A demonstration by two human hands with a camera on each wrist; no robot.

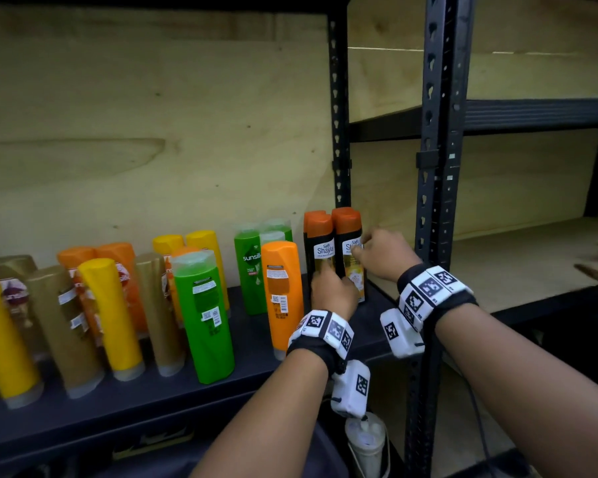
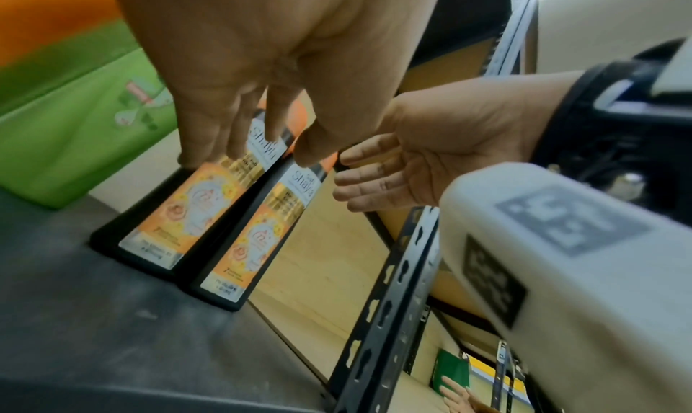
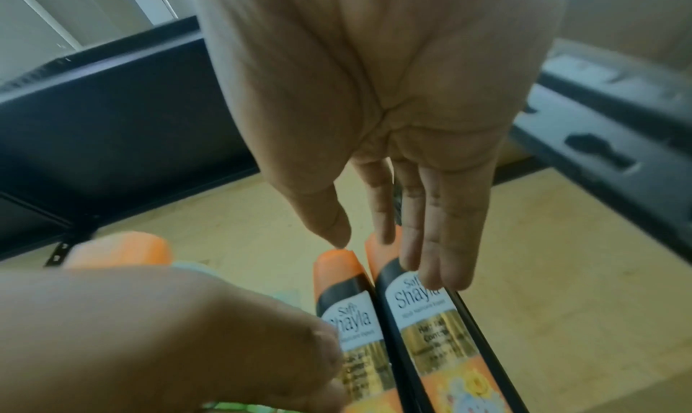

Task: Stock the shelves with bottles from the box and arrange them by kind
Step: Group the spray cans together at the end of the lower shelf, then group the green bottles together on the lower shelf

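Note:
Two black Shayla bottles with orange caps stand side by side at the right end of the dark shelf [image 1: 125,405]. Orange caps of more bottles show behind them. My left hand [image 1: 332,291] lays straight fingers on the lower front of the left bottle [image 1: 320,251], seen also as the left bottle [image 2: 176,212] under my left hand [image 2: 239,129]. My right hand [image 1: 380,253] touches the upper label of the right bottle [image 1: 347,232] with straight fingers. In the right wrist view my right hand [image 3: 412,230] reaches the right bottle [image 3: 423,319]. Neither hand grips a bottle.
Left of the pair stand green Sunsilk bottles [image 1: 251,267], an orange bottle [image 1: 283,294], a green bottle [image 1: 204,315], and several yellow, orange and gold ones. A black slotted post [image 1: 435,167] rises just right of my hands. Beyond it lies a wooden shelf board [image 1: 504,260].

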